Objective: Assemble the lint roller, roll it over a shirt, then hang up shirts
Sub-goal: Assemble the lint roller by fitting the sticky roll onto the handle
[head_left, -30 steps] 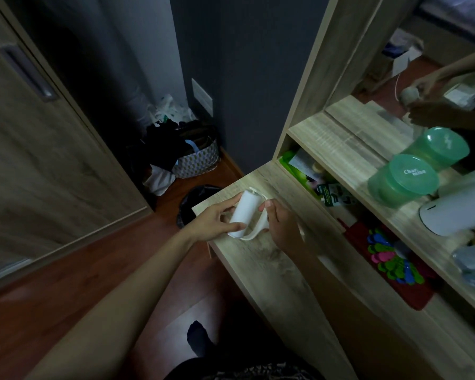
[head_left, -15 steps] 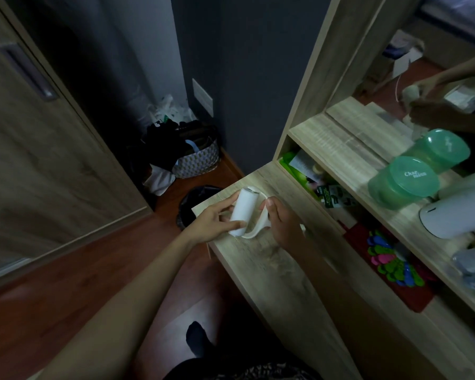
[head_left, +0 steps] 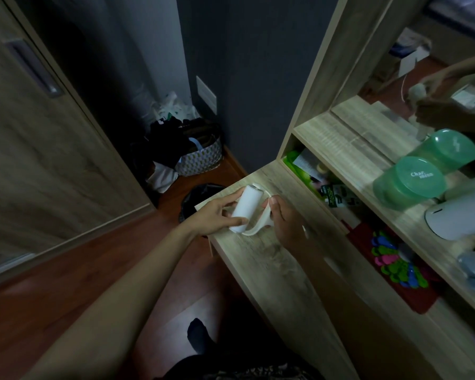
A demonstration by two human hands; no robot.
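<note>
We see the fingers (head_left: pixel 232 219) of the left hand (head_left: pixel 213 215) closed around a white roll (head_left: pixel 244 208), the thumb below and the other fingers above it. The roll is tilted, with its far end pointing away from us. The right hand (head_left: pixel 287 223) is just beside it, and its fingers (head_left: pixel 272 204) are closed on a white curved handle (head_left: pixel 258 227), which goes under the near end of the roll and along its right side. We cannot tell if the roll is already fixed on the handle. Both hands and the lint roller parts are over the far left corner of a light wooden table (head_left: pixel 266 259), very near its surface.

Behind the table there is a wooden shelf (head_left: pixel 343 149) with a mirror (head_left: pixel 422 78) above it, and in the mirror we see the hands again, blurred. On the shelf stand a green jar (head_left: pixel 409 182) and a white container (head_left: pixel 461 218). Under the shelf lie a green package (head_left: pixel 295 163), some small boxes and a red cloth (head_left: pixel 417 292) with colourful small pieces on it.

On the brown floor (head_left: pixel 66 292), to the left of the table, stand a dark bin (head_left: pixel 198 198) and a patterned basket (head_left: pixel 200 157) with dark clothes. At the far left is a wooden door (head_left: pixel 39 149). Below, a foot in a dark sock (head_left: pixel 198 335) stands on the floor.
</note>
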